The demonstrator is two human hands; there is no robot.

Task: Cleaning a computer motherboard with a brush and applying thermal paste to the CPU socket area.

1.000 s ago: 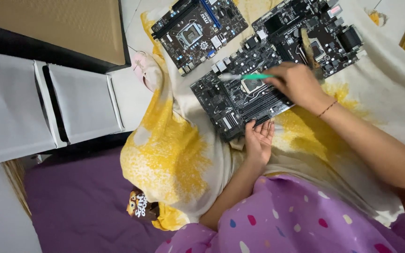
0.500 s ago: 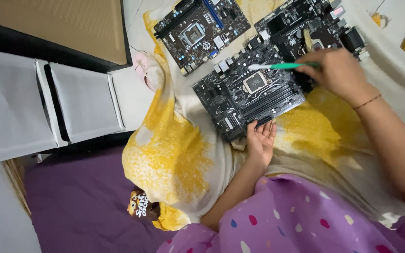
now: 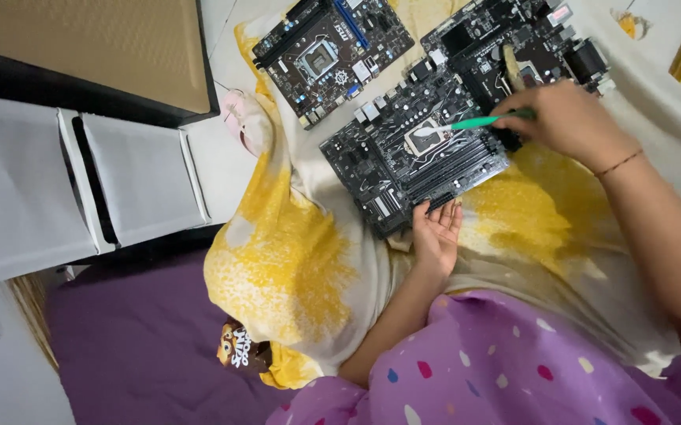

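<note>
My right hand (image 3: pixel 573 122) is closed around the green-handled brush (image 3: pixel 474 123), bristle tip down on the processor socket of the middle motherboard (image 3: pixel 415 153). That board lies on the yellow-and-cream cloth (image 3: pixel 293 260), between the other two boards. My left hand (image 3: pixel 437 236) lies palm up, fingers loose and apart, gripping nothing, its fingertips touching the board's near edge. For this brushing I'd say light strokes are the thing: keep the bristles skimming the socket, not digging in, and let the left hand brace the board so it doesn't slide on the soft cloth. The second motherboard (image 3: pixel 329 51) sits further off, well apart from my hands. The third motherboard (image 3: pixel 518 47) lies just past my knuckles, partly under the middle one. What's hard to tell: my right fingers cover the brush's end, the socket pins are too small to read, and my dotted purple clothing (image 3: pixel 514 370) hides the cloth's near side.
</note>
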